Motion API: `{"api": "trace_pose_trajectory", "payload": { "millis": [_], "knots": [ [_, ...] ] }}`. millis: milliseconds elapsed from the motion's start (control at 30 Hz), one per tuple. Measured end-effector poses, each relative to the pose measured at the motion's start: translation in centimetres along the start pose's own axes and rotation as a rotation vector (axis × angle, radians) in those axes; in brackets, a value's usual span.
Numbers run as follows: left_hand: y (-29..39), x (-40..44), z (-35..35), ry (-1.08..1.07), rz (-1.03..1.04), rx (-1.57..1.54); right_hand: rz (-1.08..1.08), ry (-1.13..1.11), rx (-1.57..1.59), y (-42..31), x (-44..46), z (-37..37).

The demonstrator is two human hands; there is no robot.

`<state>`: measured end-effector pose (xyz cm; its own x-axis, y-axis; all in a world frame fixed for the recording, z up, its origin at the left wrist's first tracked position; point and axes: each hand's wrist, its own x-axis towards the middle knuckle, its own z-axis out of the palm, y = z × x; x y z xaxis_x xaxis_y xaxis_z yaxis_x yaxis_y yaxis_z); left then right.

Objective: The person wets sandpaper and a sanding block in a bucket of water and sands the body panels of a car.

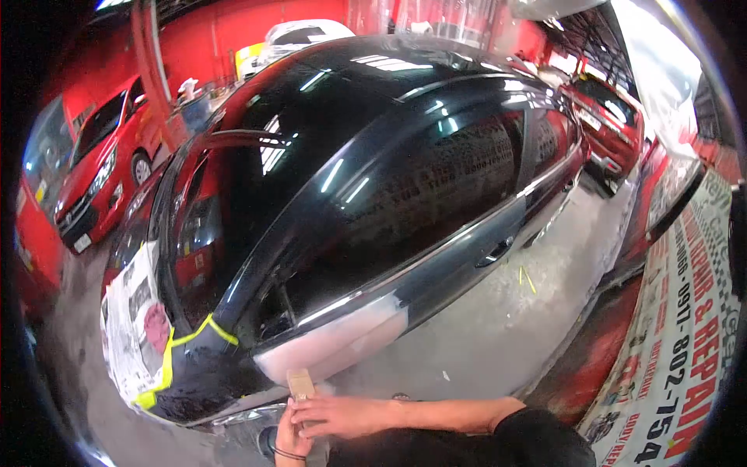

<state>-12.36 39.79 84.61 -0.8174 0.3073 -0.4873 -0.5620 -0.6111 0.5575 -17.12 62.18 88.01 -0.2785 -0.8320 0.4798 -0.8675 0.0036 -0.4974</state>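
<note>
Black paint over a car (350, 194), spread across the middle of the view. At four o'clock, a printed banner (685, 350). Between six and seven, low on the near side, a pale pink patch (338, 338). Just below, right hand (342, 415) over left hand (289, 433), both closed around the lower end of a tan block (300, 381) at seven o'clock, by the patch's edge; impossible to tell whether touching. Seemingly at the patch-smoothing step; next, probably calls for flat, even pressure.

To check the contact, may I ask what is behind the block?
Beyond the block, the pale patch on the car shows. The surface directly behind the block is covered, so contact cannot be confirmed.
</note>
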Motion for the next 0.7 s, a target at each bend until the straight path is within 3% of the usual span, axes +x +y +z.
{"api": "trace_pose_trajectory", "payload": {
  "millis": [133,167,267,400,433,467,533,667,700],
  "knots": [
    [-2.6,1.9,7.5,0.023,0.131,-0.157,0.108,0.002,0.156,0.9,-4.4,-4.1],
    [-3.1,2.3,10.0,-0.005,0.246,-0.087,0.135,0.191,0.245,1.7,-5.9,-3.7],
    [-6.0,5.2,12.0,0.103,0.35,-0.063,0.385,0.211,0.19,3.3,-8.6,-4.7],
    [-7.2,7.3,16.6,0.07,0.237,0.111,0.599,0.397,0.244,4.2,-10.4,-7.6],
    [-7.9,8.3,16.4,0.08,0.28,0.246,0.664,0.432,0.277,3.7,-10.5,-9.3],
    [-8.1,8.9,16.0,0.155,0.191,0.514,0.707,0.491,0.282,3.4,-10.9,-10.1],
    [-9.3,11.1,15.5,0.028,0.148,0.391,0.795,0.6,0.276,3.0,-11.6,-11.7],
    [-8.5,14.0,19.1,-0.146,0.046,0.557,0.984,0.732,0.084,2.1,-13.0,-13.9],
    [-8.0,14.9,19.5,-0.21,0.021,0.719,1.041,0.788,0.089,1.9,-13.1,-14.1]
  ]
}}
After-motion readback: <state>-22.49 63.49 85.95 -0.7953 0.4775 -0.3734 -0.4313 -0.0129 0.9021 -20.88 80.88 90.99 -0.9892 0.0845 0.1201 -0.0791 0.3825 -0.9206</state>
